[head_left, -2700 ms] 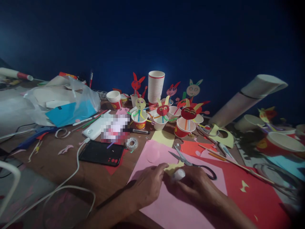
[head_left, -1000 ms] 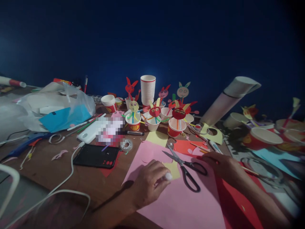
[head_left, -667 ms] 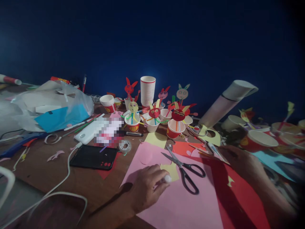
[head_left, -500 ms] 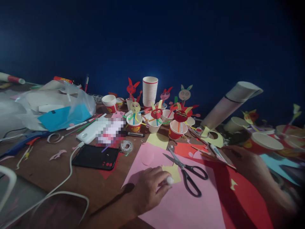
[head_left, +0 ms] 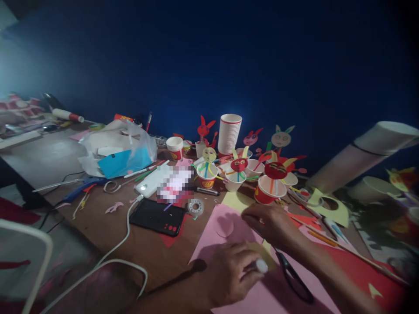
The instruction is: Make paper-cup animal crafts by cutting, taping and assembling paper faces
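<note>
My left hand (head_left: 229, 272) is closed around a small tube with a white round end (head_left: 261, 265); its kind does not show. It rests over pink paper (head_left: 225, 218) beside a yellow paper piece (head_left: 260, 253), partly covered by the fingers. My right hand (head_left: 270, 220) reaches across from the right above the pink sheet, fingers bent together near its far edge. Whatever those fingers hold, if anything, is hidden. Black-handled scissors (head_left: 294, 277) lie under the right forearm, their blades mostly covered. A pink paper circle (head_left: 224, 226) lies left of the right hand.
Paper cups with paper animal faces (head_left: 275, 171) stand behind the hands, near a tall cup stack (head_left: 229, 133). Leftward are a tape roll (head_left: 195, 207), a black phone case (head_left: 153, 216) and a white cable (head_left: 126, 237). Red paper (head_left: 356, 266) and a pencil (head_left: 322, 237) lie right.
My right hand has moved left from the right side to above the pink paper, its forearm now over the scissors. The view has turned left. My left hand keeps the white-ended tube.
</note>
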A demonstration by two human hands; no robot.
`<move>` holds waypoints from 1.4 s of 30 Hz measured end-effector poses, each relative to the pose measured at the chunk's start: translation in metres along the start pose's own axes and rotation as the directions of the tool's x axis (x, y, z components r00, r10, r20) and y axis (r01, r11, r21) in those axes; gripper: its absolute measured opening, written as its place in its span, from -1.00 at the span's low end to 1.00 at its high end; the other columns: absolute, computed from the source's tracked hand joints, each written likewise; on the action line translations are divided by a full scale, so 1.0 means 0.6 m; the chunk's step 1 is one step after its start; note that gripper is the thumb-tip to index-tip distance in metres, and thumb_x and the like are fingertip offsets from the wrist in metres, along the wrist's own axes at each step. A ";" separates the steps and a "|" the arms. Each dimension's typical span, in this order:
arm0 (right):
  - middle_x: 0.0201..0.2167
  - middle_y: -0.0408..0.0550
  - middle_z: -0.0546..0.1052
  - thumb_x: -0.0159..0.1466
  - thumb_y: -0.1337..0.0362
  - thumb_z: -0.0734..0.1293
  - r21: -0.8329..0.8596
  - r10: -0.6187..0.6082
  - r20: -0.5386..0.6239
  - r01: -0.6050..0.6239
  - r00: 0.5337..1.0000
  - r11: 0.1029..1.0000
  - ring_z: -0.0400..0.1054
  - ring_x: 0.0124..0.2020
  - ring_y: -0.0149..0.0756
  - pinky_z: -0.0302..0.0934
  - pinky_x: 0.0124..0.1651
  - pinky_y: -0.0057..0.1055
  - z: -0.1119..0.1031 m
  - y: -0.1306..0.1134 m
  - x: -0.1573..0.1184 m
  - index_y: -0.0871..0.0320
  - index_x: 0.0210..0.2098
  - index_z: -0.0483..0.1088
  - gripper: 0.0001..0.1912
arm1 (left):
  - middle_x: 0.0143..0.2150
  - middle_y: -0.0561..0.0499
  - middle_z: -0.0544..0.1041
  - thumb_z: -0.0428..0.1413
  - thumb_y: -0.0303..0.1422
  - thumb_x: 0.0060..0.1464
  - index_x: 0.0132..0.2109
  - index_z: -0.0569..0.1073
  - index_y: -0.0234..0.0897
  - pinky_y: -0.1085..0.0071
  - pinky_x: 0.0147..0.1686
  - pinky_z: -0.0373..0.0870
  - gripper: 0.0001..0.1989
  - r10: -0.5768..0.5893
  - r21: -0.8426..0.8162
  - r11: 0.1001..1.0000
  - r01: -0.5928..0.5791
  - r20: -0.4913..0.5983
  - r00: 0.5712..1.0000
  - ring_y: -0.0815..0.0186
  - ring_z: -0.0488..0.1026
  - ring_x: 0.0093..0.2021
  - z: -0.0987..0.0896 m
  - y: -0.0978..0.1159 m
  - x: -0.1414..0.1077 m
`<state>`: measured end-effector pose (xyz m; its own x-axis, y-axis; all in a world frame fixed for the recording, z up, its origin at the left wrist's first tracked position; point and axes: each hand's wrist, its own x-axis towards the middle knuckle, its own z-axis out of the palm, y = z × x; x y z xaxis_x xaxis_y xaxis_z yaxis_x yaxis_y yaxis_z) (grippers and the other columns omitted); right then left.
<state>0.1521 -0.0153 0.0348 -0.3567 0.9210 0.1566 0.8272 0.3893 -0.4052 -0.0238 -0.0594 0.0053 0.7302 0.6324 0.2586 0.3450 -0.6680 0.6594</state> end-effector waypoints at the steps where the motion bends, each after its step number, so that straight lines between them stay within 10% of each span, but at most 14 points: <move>1: -0.41 -0.15 0.53 0.28 0.27 0.21 -0.072 -0.033 -0.008 0.032 0.999 0.997 0.40 -0.40 -0.34 0.12 -0.41 -0.49 0.006 -0.008 0.020 0.08 -0.35 0.46 -0.81 | -0.38 0.04 0.44 0.06 -0.35 0.08 -0.27 0.37 -0.26 0.47 -0.27 0.26 -0.92 0.005 -0.007 1.000 -0.005 -0.005 1.000 0.36 0.36 -0.36 0.000 0.000 0.000; 9: -0.36 0.00 0.52 0.31 0.37 0.16 -0.403 -0.130 0.049 0.139 0.990 0.904 0.39 -0.29 -0.23 0.07 -0.40 -0.44 0.070 -0.017 0.131 0.19 -0.31 0.42 -0.79 | -0.39 0.10 0.45 0.10 -0.34 0.05 -0.23 0.37 -0.23 0.48 -0.27 0.24 -0.88 -0.019 0.007 1.000 0.019 -0.022 1.000 0.38 0.38 -0.38 0.007 -0.004 -0.003; 20: -0.33 0.04 0.50 0.28 0.31 0.22 -0.434 -0.117 0.005 0.108 0.993 0.895 0.37 -0.24 -0.17 0.14 -0.32 -0.42 0.108 -0.016 0.152 0.20 -0.29 0.42 -0.84 | -0.43 0.11 0.43 0.11 -0.29 0.01 -0.30 0.36 -0.24 0.47 -0.41 0.20 -0.87 -0.012 0.056 0.998 0.016 -0.060 0.998 0.40 0.37 -0.45 0.013 -0.011 0.002; 29: -0.33 -0.03 0.54 0.31 0.20 0.15 -0.101 -0.011 -0.245 -0.014 0.969 0.995 0.42 -0.41 -0.28 0.18 -0.41 -0.46 0.034 -0.009 0.029 0.15 -0.16 0.38 -0.76 | -0.47 0.09 0.44 0.10 -0.38 -0.04 -0.28 0.37 -0.25 0.50 -0.29 0.29 -0.88 0.041 -0.024 0.999 -0.045 -0.152 0.988 0.39 0.37 -0.44 0.020 -0.009 0.000; 42: -0.28 -0.07 0.51 0.26 0.07 0.20 0.353 0.403 -0.167 -0.327 0.900 0.877 0.39 -0.28 -0.23 0.27 -0.35 -0.44 -0.039 0.022 -0.111 0.09 -0.18 0.38 -0.72 | -0.45 0.03 0.38 0.01 -0.50 -0.08 -0.23 0.39 -0.30 0.51 -0.47 0.21 -0.80 0.018 -0.127 0.991 -0.032 -0.110 0.994 0.39 0.28 -0.47 0.008 0.005 0.001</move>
<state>0.1968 -0.0709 0.0399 0.0844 0.9882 0.1279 0.6888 0.0349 -0.7241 -0.0197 -0.0628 0.0039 0.6673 0.6594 0.3463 0.2434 -0.6325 0.7353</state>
